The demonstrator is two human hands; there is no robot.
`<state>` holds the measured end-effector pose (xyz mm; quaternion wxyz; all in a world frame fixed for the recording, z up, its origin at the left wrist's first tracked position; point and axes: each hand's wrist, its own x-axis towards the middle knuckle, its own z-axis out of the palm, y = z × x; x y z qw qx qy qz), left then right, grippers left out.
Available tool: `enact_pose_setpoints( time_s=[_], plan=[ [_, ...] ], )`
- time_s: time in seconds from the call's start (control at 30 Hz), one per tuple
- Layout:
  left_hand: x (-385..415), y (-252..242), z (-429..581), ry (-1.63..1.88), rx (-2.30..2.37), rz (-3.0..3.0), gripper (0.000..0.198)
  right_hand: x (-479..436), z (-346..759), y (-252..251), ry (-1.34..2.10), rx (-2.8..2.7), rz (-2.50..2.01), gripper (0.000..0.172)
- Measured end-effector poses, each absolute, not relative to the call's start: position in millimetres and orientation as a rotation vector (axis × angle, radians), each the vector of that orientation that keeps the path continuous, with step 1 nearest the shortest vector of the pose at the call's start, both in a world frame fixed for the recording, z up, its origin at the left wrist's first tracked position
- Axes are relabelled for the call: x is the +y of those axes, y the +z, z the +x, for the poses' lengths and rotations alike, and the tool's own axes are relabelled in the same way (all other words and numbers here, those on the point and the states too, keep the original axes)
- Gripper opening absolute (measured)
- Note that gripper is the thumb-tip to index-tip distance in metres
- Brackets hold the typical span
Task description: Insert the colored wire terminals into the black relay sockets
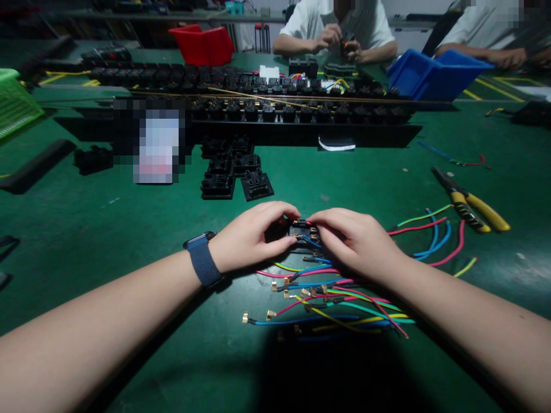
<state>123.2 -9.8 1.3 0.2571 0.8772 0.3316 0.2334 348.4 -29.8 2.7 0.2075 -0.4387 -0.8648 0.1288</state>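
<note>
A small black socket module (302, 235) with brass terminals and a blue wire sits on the green table between my two hands. My left hand (253, 235), with a blue watch band on its wrist, grips the module's left side with curled fingers. My right hand (353, 241) pinches at the module's top right, fingers closed near a red wire. A loose bundle of coloured wires with brass lugs (331, 304) lies just below both hands, toward me.
Yellow-handled pliers (469, 201) and more loose wires (434, 235) lie to the right. Several black socket modules (235, 172) and a long black strip of sockets (267, 115) sit ahead. Red bin (202, 45), blue bin (430, 71), green basket (15, 100). Two other people work across the table.
</note>
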Motion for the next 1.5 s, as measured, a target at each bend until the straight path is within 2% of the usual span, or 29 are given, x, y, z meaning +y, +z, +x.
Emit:
enact_pose_setpoints(
  time_s=[1.5],
  plan=[
    [-10.6,2.9,123.8,0.64,0.915,2.342,0.03,-30.1,348.6,2.1,0.359,-2.404,-1.187,0.027]
  ],
)
